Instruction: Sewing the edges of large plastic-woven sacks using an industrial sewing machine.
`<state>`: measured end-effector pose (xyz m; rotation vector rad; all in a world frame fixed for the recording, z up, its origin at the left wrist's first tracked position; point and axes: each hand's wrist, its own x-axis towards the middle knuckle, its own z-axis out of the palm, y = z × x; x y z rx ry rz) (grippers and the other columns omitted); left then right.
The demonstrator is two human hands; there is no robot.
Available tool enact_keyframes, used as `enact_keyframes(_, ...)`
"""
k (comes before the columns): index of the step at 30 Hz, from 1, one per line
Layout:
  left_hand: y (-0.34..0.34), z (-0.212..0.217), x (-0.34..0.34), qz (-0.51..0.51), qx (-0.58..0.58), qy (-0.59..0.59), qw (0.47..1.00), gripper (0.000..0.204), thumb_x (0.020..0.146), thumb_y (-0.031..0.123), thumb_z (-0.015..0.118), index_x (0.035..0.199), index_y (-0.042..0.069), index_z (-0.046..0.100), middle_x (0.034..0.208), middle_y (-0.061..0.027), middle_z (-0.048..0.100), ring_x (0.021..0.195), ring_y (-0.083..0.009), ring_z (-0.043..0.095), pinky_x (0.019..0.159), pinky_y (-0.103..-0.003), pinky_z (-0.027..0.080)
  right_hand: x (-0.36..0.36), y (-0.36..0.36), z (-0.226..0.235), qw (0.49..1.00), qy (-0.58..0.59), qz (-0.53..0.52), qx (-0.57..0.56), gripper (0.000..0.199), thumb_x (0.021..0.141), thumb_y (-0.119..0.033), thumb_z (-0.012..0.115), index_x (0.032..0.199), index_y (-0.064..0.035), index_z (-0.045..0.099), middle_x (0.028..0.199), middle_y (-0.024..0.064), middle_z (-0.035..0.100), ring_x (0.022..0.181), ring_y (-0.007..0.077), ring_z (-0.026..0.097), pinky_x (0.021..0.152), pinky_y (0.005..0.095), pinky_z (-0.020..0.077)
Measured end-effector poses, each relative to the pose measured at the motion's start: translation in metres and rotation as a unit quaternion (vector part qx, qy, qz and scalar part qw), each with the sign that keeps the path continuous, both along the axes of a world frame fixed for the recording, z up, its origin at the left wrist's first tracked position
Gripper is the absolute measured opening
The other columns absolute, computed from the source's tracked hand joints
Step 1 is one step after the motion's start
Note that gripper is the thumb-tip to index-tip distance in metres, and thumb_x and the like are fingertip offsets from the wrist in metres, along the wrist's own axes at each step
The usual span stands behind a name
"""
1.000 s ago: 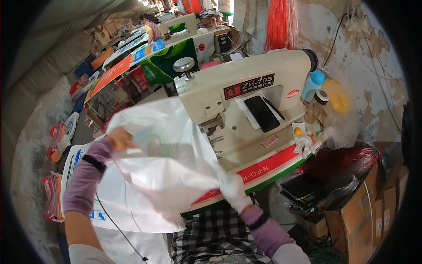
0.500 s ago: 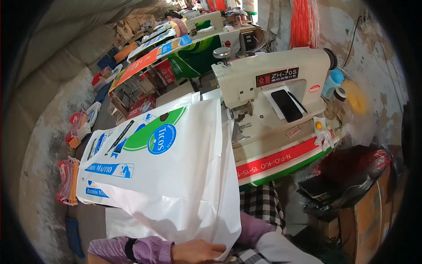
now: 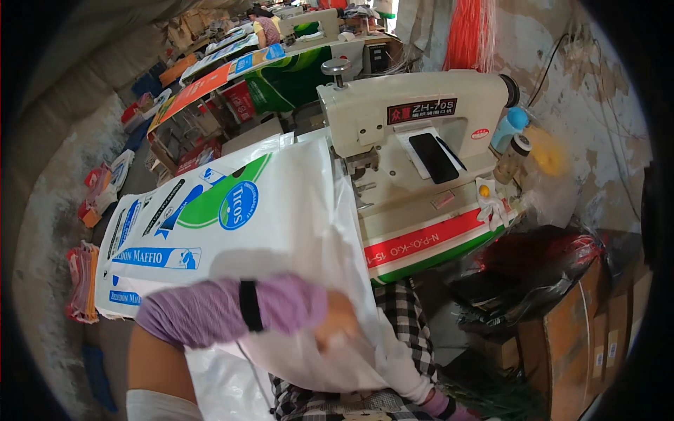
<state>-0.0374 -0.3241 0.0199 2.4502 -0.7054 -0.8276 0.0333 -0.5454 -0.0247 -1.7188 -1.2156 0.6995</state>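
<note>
A large white printed plastic sack [image 3: 295,210] lies across my work surface and lap, its right edge beside the sewing machine [image 3: 414,116]. My left arm, in a purple sleeve cover with a black band, reaches over the sack's near part. My left hand [image 3: 338,319] is blurred, its fingers closed on the raised sheet, which hangs below it. At the sack's lower right edge is my right hand [image 3: 401,361] in a white glove. It touches the sack, but its fingers are smeared and partly hidden, so their grip does not show.
On the machine bed lie a black phone [image 3: 433,158] and a white glove [image 3: 493,203]. A blue cup [image 3: 509,128] and a jar [image 3: 512,158] stand behind. Cardboard boxes [image 3: 572,337] are at right, bundled bags [image 3: 83,281] at left. Another person [image 3: 267,29] works far off.
My left hand has moved up and over the sack from the lower edge, lifting its near part. My gloved right hand, hidden before, now shows. The view has shifted slightly.
</note>
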Motion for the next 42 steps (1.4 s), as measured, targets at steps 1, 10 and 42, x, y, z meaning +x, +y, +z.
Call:
enact_keyframes(1,0.049,-0.004,0.009,-0.018,0.033,-0.023,0.999,0.035,0.062,0.033,0.079,0.092,0.018,0.069,0.084,-0.0103,0.066,0.086,-0.0322,0.062,0.075,-0.045,0.049,0.004,0.0,-0.003,1.0,-0.005,-0.001,-0.002,0.065,0.084,-0.001,0.054,0.142,0.0037,0.024,0.127,0.0269,0.049,0.073,0.0404,0.062,0.064,0.0406,0.0504)
enact_keyframes(10,0.024,0.132,-0.089,0.324,0.21,-0.152,0.91,0.033,0.07,0.018,0.063,0.102,0.011,0.067,0.084,-0.011,0.067,0.086,-0.0285,0.063,0.075,-0.039,0.05,0.085,0.147,-0.042,0.987,-0.092,-0.02,0.133,0.061,0.078,-0.001,0.05,0.137,0.0015,0.037,0.07,0.0235,0.06,0.065,0.0396,0.06,0.059,0.0464,0.0478)
enact_keyframes(42,-0.1,0.255,-0.123,0.286,0.376,-0.207,0.857,0.015,0.075,0.017,0.067,0.074,0.008,0.054,0.057,-0.0057,0.05,0.044,-0.0181,0.051,0.041,-0.03,0.041,0.025,0.072,0.035,0.961,0.247,-0.056,0.107,0.038,0.086,-0.009,0.062,0.123,-0.0037,0.056,0.071,0.0045,0.055,0.064,0.0133,0.057,0.068,0.0282,0.0499)
